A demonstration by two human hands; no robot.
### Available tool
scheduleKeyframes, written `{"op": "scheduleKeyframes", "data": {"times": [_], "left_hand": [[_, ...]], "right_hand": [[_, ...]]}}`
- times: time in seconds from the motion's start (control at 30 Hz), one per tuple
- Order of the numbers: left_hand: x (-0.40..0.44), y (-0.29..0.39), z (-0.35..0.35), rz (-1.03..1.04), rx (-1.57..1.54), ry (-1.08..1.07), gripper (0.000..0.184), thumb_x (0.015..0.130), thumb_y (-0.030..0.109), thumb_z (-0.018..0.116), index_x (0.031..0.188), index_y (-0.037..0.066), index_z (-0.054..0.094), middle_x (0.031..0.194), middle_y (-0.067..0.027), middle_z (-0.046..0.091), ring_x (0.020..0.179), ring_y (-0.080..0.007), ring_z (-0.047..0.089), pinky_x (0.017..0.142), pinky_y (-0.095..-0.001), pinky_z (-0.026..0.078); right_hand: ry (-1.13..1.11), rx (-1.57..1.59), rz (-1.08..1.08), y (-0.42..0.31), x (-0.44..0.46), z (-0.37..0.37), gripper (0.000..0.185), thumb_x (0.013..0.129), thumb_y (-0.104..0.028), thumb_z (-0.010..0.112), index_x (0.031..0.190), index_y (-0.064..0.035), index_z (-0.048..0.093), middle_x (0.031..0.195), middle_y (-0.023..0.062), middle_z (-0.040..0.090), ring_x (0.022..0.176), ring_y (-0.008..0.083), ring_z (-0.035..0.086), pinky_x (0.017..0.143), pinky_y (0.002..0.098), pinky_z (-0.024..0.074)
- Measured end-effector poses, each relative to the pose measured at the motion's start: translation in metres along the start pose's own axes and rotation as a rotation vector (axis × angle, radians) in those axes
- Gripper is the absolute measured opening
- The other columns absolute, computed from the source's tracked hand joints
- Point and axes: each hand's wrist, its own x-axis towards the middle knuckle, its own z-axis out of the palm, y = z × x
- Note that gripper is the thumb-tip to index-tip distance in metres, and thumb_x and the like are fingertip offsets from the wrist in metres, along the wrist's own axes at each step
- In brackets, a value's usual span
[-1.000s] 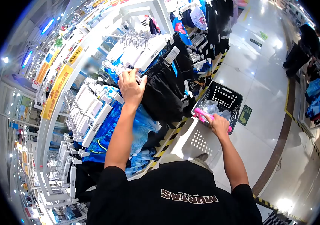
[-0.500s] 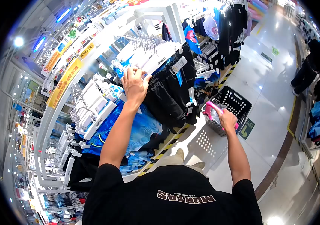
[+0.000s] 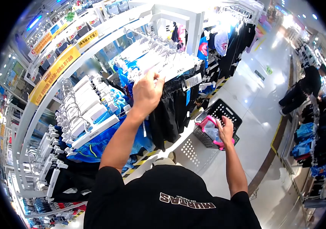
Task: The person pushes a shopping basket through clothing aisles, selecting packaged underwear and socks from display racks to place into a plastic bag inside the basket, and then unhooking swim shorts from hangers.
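Observation:
My left hand [image 3: 147, 93] is at the near end of a white hanger [image 3: 176, 70], its fingers curled at the waistband of black shorts [image 3: 167, 114]. The fingertips are partly hidden. A white tag [image 3: 192, 81] hangs from the shorts. Low on the right, my right hand [image 3: 226, 129] has its fingers apart above a dark perforated shopping basket [image 3: 207, 138] on wheels or the floor; which, I cannot tell. The basket's pink handle [image 3: 217, 142] lies beneath that hand, and a clear plastic-looking item [image 3: 211, 130] shows inside.
Blue patterned shorts [image 3: 102, 143] hang on the rack to the left, under yellow signs [image 3: 54, 74]. A white rack frame [image 3: 195, 32] rises ahead. Across the tiled aisle [image 3: 254, 103], a person in dark clothes [image 3: 304, 86] stands by another clothes rack.
My right hand has let go of the pink basket handle and lifted its fingers. My left hand's fingers have curled in at the black shorts. The view has shifted.

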Motion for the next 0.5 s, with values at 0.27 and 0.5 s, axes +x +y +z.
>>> {"op": "scheduleKeyframes", "data": {"times": [0.27, 0.5], "left_hand": [[-0.056, 0.022, 0.036, 0.277, -0.172, -0.031, 0.016, 0.086, 0.015, 0.075, 0.086, 0.006, 0.061, 0.072, -0.0114, 0.059, 0.064, -0.0313, 0.062, 0.058, -0.0401, 0.048], [-0.139, 0.016, 0.066, 0.233, -0.672, -0.517, 0.049, 0.079, 0.029, 0.084, 0.114, 0.001, 0.063, 0.101, -0.0145, 0.063, 0.088, -0.0288, 0.066, 0.076, -0.0337, 0.053]], "right_hand": [[-0.380, 1.104, 0.254, -0.190, 0.060, -0.029, 0.037, 0.100, -0.035, 0.062, 0.116, -0.0007, 0.062, 0.094, 0.0057, 0.067, 0.081, 0.0113, 0.062, 0.076, 0.0270, 0.0507], [-0.484, 1.175, 0.410, -0.182, 0.045, -0.046, 0.032, 0.092, -0.012, 0.064, 0.120, 0.0022, 0.059, 0.080, 0.0043, 0.064, 0.070, 0.0107, 0.059, 0.069, 0.0254, 0.0490]]}}
